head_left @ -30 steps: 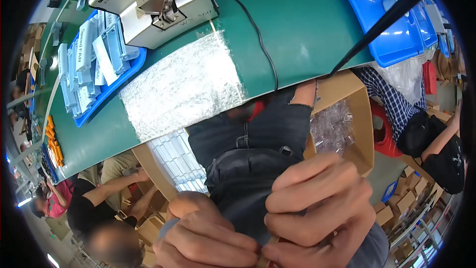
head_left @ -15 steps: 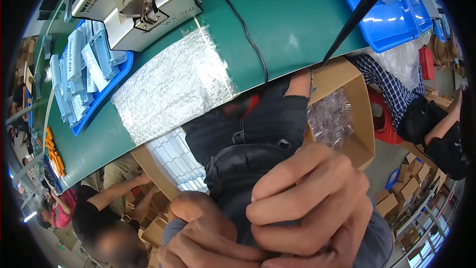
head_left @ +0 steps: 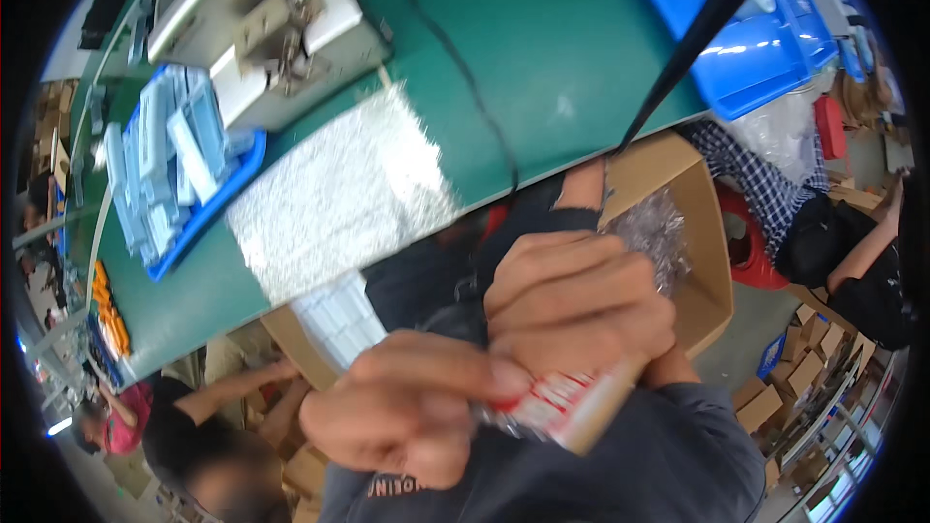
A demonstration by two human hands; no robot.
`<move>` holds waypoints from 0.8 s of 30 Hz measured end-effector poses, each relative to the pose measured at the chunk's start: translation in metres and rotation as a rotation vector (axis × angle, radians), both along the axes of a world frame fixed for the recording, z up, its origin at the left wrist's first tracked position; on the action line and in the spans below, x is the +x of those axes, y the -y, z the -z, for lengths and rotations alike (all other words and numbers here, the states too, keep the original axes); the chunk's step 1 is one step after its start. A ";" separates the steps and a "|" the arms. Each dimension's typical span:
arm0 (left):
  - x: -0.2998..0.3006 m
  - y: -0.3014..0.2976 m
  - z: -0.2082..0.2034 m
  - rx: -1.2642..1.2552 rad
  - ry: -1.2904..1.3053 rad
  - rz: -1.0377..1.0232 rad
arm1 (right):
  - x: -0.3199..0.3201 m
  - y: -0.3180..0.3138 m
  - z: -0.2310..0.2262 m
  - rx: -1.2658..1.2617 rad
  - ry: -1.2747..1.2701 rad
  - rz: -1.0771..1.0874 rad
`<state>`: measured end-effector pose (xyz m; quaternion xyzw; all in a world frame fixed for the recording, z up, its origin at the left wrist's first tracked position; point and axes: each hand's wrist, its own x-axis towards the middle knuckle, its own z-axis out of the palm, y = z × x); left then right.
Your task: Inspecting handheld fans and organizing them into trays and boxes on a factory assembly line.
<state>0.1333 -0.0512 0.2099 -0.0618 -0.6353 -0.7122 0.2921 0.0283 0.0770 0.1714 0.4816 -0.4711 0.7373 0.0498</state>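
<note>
Both hands are raised close together in front of my dark shirt. My right hand (head_left: 581, 300) is curled over a white item with bold red print and a tan edge (head_left: 567, 407), blurred by motion; its exact kind does not show clearly. Fingers of my left hand (head_left: 392, 407) are closed in a pinch at the item's left end, where a bit of shiny clear film shows. Beyond them, a sheet of bubble wrap (head_left: 339, 194) lies on the green table (head_left: 542, 48) along its near edge.
A silver metal machine (head_left: 281, 39) stands behind a blue tray (head_left: 208, 208) of light-blue boxes (head_left: 160, 145). Orange-handled tools (head_left: 109, 305) lie at far left. Blue bins (head_left: 756, 58) sit at right. Below the edge are a carton of clear plastic (head_left: 712, 242) and a carton of white boxes (head_left: 334, 320). Co-workers sit both sides.
Both hands have moved up and away from my body. The red-printed item has come into view between them. The scene has shifted slightly with my head.
</note>
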 end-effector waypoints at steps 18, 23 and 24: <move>-0.002 0.072 0.225 -0.823 1.000 0.221 | -0.060 -0.193 0.093 0.205 0.862 0.218; 0.026 0.157 0.349 -0.971 0.862 -0.015 | -0.111 -0.243 0.088 -0.088 0.625 0.440; 0.029 0.172 0.372 -0.950 0.785 -0.044 | -0.122 -0.255 0.086 -0.144 0.569 0.486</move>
